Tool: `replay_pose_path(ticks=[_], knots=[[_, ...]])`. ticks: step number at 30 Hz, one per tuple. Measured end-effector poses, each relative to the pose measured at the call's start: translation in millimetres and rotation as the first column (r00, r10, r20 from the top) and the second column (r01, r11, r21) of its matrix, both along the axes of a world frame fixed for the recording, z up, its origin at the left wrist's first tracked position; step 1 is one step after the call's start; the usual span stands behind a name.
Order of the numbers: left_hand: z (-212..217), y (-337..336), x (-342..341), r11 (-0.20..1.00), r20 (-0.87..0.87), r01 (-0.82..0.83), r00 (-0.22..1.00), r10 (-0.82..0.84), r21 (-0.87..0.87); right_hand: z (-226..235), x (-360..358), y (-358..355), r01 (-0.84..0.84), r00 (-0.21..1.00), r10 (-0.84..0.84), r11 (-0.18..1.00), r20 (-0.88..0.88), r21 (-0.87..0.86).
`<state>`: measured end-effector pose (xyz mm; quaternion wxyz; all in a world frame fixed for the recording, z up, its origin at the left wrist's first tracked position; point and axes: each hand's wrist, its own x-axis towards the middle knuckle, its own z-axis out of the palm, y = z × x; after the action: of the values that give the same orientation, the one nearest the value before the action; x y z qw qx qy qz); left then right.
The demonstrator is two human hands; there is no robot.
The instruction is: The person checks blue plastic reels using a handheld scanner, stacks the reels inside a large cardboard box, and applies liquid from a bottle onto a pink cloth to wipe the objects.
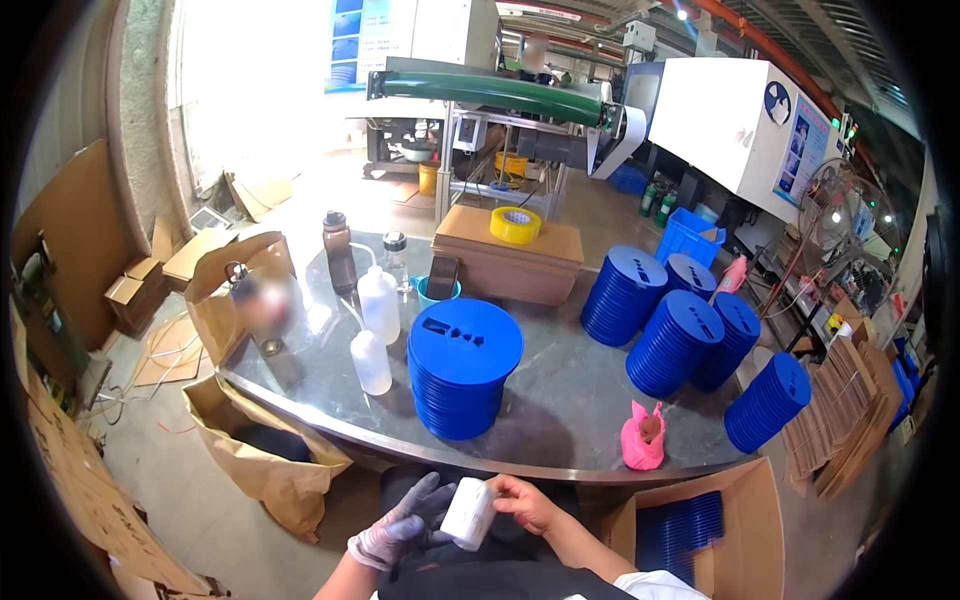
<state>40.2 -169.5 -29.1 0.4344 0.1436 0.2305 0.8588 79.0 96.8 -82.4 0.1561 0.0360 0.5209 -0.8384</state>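
At the near edge of the table my right hand (527,506), bare, pinches a small white roll-like bundle (468,514) by its upper right side. What the bundle is made of is hard to make out. My left hand (408,524) wears a grey and white glove and lies just left of the bundle, fingers apart. Some of its fingertips come close to the bundle or pass behind it. Beyond my hands, a tall stack of blue discs with cutouts (465,350) stands on the metal table (560,400).
White squeeze bottles (372,362) stand left of the stack. Several more blue disc stacks (676,343) and a pink cloth bundle (643,437) are at right. Yellow tape (515,225) lies on flat cardboard (508,262). Below the table are an open carton (745,530) and a paper bag (265,470).
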Motion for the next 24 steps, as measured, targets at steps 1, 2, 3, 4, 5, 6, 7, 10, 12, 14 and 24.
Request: replay_pose_path(ticks=[1,2,3,4,5,6,7,10,12,14,24], knots=[[-6.0,-1.9,-6.8,0.996,0.099,0.013,0.995,-0.004,-0.084,9.0,-5.4,-2.6,-0.098,0.995,0.097,0.990,0.011,0.101],[-10.3,-3.8,-10.6,0.983,0.011,0.027,1.000,-0.025,-0.183,12.6,-14.0,-4.2,-0.209,0.975,0.219,0.957,-0.031,0.203],[-14.2,-6.4,-13.6,0.959,-0.074,0.031,0.996,-0.054,-0.282,13.1,-21.3,-9.9,-0.256,0.953,0.291,0.918,-0.077,0.304],[-19.6,-7.7,-15.9,0.926,-0.155,0.024,0.984,-0.089,-0.378,15.9,-28.9,-17.5,-0.293,0.924,0.366,0.867,-0.115,0.404],[-31.8,-5.7,-16.9,0.888,-0.182,0.002,0.979,-0.096,-0.459,23.7,-35.3,-24.7,-0.332,0.907,0.409,0.840,-0.098,0.429],[-38.3,-5.4,-16.6,0.899,-0.207,-0.039,0.977,-0.058,-0.436,17.2,-44.5,-28.6,-0.363,0.885,0.453,0.819,-0.112,0.445],[-34.9,-6.8,-13.2,0.911,-0.142,-0.067,0.990,0.010,-0.406,11.9,-51.9,-34.9,-0.347,0.894,0.432,0.838,-0.121,0.422],[-47.0,-12.6,-8.2,0.932,0.015,-0.268,0.960,0.279,-0.245,10.0,-69.4,-60.0,-0.239,0.913,0.356,0.862,-0.199,0.446],[-47.8,-20.5,-13.8,0.933,0.090,-0.313,0.939,0.332,-0.179,7.6,-84.1,-67.0,-0.190,0.937,0.310,0.839,-0.161,0.509],[-42.4,-25.2,-19.6,0.893,0.084,-0.422,0.895,0.437,-0.155,-3.5,-89.5,-74.9,0.024,0.947,0.158,0.835,-0.281,0.549],[-37.0,-87.7,-180.6,0.535,-0.040,-0.793,0.569,0.821,-0.289,-18.1,-59.9,-48.2,0.302,0.919,-0.007,0.654,-0.393,0.694]])
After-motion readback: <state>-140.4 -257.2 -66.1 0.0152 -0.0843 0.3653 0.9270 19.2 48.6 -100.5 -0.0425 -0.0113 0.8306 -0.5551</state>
